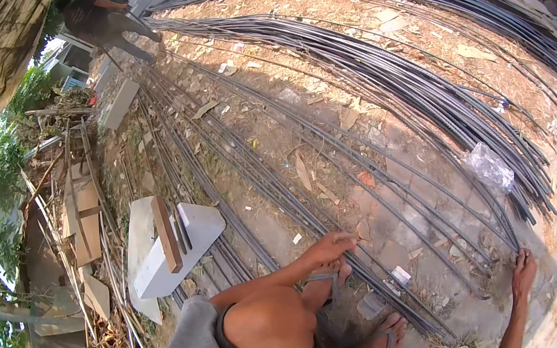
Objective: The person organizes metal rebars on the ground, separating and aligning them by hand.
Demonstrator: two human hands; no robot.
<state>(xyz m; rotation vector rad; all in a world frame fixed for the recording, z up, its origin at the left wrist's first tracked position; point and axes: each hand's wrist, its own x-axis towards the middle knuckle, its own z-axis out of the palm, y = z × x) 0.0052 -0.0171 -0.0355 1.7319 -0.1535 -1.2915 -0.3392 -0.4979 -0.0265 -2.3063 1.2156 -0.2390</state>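
My left hand [334,247] is held above a loose bundle of dark steel rods [315,223], close to my knee. Its thumb and fingers are pinched together; what they hold, if anything, is too small to make out. On the right, my right hand [523,271] reaches down to the ground with its fingers closed around the near end of a long thin rebar rod [501,219]. Several other rods [411,205] lie spread out between my two hands. My sandalled feet [391,334] are among the rods.
A thick bundle of rods [418,90] lies to the right, with a clear plastic bag [489,167] on it. Another bundle [486,10] runs along the wall. White blocks [193,235] with a wooden piece [166,234] stand at left. A person [105,23] stands at the far end.
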